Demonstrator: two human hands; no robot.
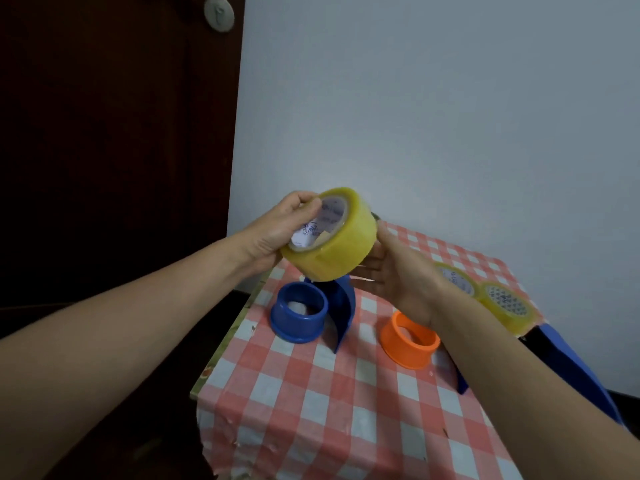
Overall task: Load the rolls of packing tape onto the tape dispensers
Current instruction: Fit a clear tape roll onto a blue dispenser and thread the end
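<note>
**A:** Where is the yellowish roll of clear packing tape (332, 237) sitting?

**B:** It is hovering just above the blue plastic tape dispenser (301, 317), not touching it. The left hand (277, 226) is gripping its near rim, fingers curling over the core.

**A:** And the right hand (394, 275)?

**B:** It is pressing the far side with straight fingers. Two spare tape rolls (457, 278) are lying to the right of the dispenser, beyond an orange plastic ring (408, 341).

A yellowish roll of packing tape (332, 237) is held tilted above the surface (311, 393), gripped at its printed core by the left hand (277, 230) and steadied by the right hand (398, 278). A second roll (455, 278) and a third roll (507, 306) are laid touching near the right edge. A blue dispenser (299, 317) is stood below the held roll, with an orange dispenser (408, 341) near it.
</note>
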